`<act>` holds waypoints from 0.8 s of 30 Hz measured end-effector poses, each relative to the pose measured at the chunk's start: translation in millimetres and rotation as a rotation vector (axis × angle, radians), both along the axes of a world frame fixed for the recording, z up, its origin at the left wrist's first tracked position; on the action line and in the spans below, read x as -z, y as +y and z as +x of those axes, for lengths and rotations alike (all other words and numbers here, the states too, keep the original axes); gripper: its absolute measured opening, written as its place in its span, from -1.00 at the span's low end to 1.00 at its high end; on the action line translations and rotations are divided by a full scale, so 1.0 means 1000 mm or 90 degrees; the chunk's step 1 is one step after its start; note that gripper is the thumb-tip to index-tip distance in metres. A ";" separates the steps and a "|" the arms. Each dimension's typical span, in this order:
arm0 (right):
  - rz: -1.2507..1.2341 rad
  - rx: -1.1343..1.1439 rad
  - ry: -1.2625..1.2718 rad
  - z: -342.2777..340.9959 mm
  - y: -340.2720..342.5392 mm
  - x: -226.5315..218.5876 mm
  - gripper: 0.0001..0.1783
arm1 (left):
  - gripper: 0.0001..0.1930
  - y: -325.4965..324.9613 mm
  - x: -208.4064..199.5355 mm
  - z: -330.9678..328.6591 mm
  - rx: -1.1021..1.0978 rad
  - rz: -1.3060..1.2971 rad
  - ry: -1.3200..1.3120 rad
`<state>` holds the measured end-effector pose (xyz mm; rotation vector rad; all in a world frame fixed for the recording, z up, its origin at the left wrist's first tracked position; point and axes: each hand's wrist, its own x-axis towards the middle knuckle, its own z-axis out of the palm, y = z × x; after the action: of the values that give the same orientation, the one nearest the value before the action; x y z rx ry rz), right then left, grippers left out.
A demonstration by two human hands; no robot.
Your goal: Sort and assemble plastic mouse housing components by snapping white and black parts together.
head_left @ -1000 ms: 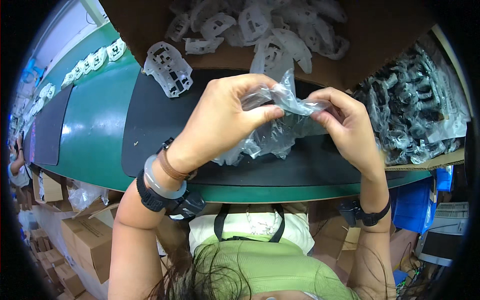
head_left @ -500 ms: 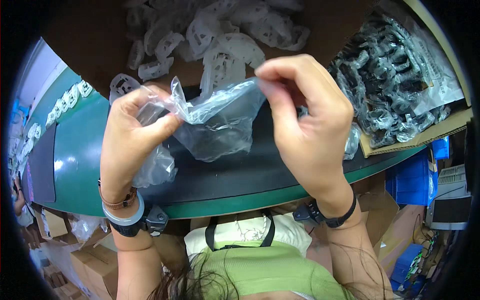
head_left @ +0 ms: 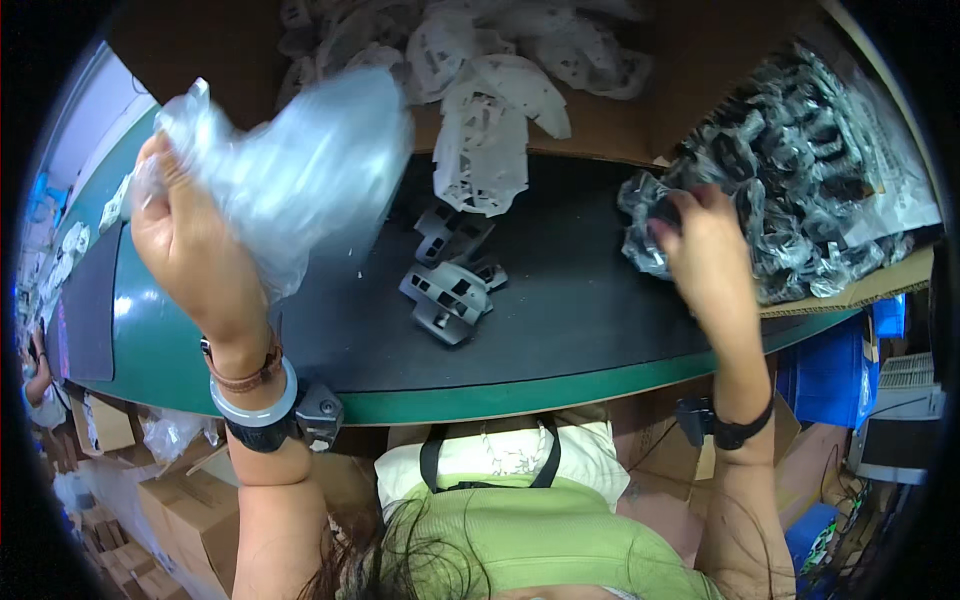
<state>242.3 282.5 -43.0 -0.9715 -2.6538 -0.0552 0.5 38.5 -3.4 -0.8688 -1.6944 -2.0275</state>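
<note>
My left hand is raised at the left, fingers closed on a clear plastic bag that is smeared by motion. Two grey moulded plastic parts with cut-outs lie on the black mat: a nearer one and another just behind it. At the right, my right hand has its fingers curled on a dark part in clear plastic wrap, beside the carton of wrapped parts. A white moulded part hangs out over the front of the far carton.
Several white parts fill the brown carton at the far side. Another carton at the right holds many plastic-wrapped dark parts. The black mat covers a green-edged table. A blue bin stands below at the right.
My left hand has swung the clear bag up and left. My right hand has let go of the bag and moved right to a wrapped dark part. The grey parts have come into view.
</note>
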 end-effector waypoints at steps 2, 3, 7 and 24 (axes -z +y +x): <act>-0.028 -0.014 0.007 -0.005 -0.003 0.003 -0.77 | -0.82 0.004 0.002 0.010 0.027 0.148 -0.074; -0.032 -0.063 0.039 -0.004 -0.001 0.004 -0.80 | -0.82 0.005 0.003 0.016 0.041 0.220 -0.112; 0.115 -0.128 0.254 -0.004 -0.028 -0.010 -0.85 | -0.77 0.003 0.013 0.055 0.325 -0.132 -0.087; -0.681 -0.219 0.635 -0.051 -0.066 -0.005 -0.64 | -0.52 0.036 0.028 0.069 0.736 -0.367 -0.271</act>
<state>191.1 216.0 -38.2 -0.4821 -1.7148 1.5755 69.5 75.0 -31.6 -2.1114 -2.3936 -2.5105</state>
